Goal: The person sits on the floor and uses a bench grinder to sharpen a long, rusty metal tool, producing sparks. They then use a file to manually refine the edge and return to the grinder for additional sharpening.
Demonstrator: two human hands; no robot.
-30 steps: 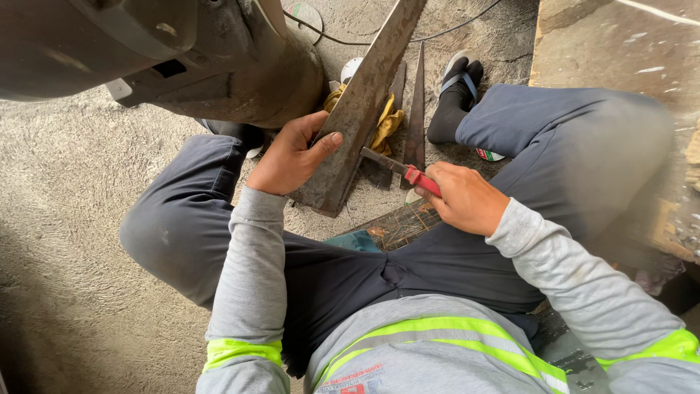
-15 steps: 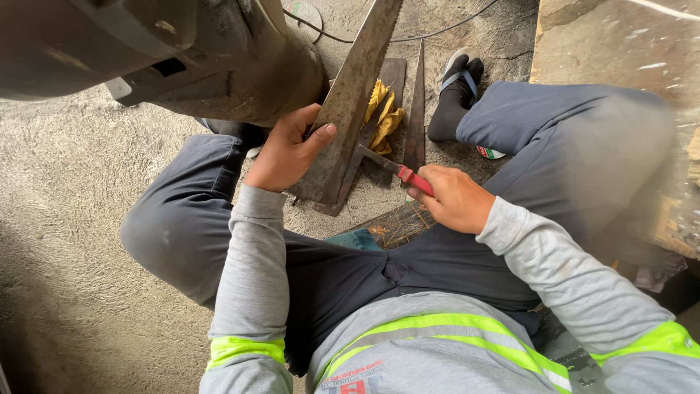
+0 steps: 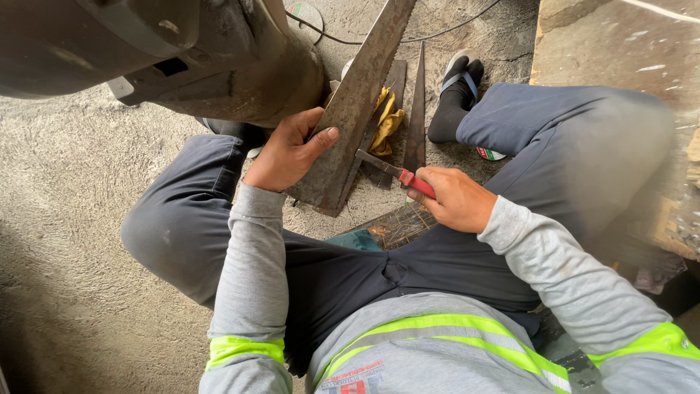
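Currently the person sits on the concrete floor [image 3: 65,241] with knees apart, and the work has shifted only slightly over the last second. The left hand [image 3: 288,153] is closed around the edge of a long rusty steel plate [image 3: 357,95], thumb across its face, holding it tilted with its lower corner down on the floor between the legs; compared with the earlier pictures the plate now stands a little steeper and its lower corner sits nearer the person. The right hand [image 3: 456,198] is clamped on the red handle of a chipping tool [image 3: 394,174], whose dark metal tip touches the plate's lower edge. A second ago that tip lay farther down and right; it has since crept up along the edge. Judged from this, scraping or chipping along the plate edge is under way, with small repeated strokes rather than a new step. Behind the plate lie a yellow glove [image 3: 388,120], a narrow pointed steel strip [image 3: 417,124] and a black cable [image 3: 437,33]; a dark helmet brim [image 3: 146,51] blocks the upper left of the view.
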